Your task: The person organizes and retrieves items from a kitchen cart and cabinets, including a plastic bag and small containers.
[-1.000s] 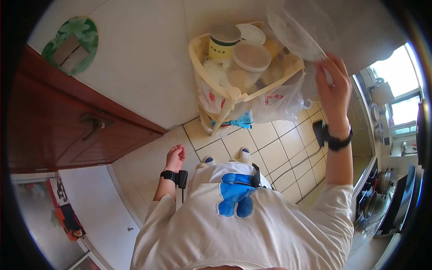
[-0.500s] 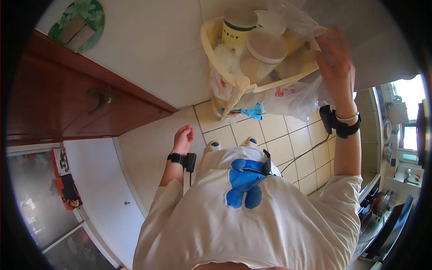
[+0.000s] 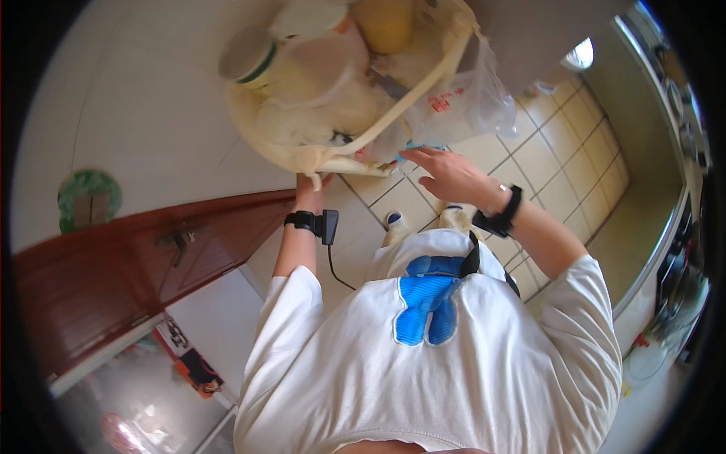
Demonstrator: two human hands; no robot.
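A cream plastic basket (image 3: 414, 97) stands in front of me, loaded with tubs, jars and plastic bags. Close under its near corner is my left hand (image 3: 309, 195); the basket's edge hides most of its fingers, and I cannot tell whether they grip it. My right hand (image 3: 456, 178) is at the basket's near side, fingers stretched toward a blue packet (image 3: 412, 147) on a lower level, with nothing visibly held. A clear plastic bag with red print (image 3: 476, 98) hangs along the basket's right side.
A pale tub (image 3: 314, 68), a green-rimmed jar (image 3: 248, 57) and a yellow container (image 3: 384, 24) fill the basket. To the left is a red-brown door (image 3: 121, 257) with a handle. A kitchen counter (image 3: 656, 227) runs along the right, above a tiled floor (image 3: 544, 155).
My right hand has come down from the basket's far right rim to its near side. My left hand has reached forward to the near corner. The view has turned and moved closer.
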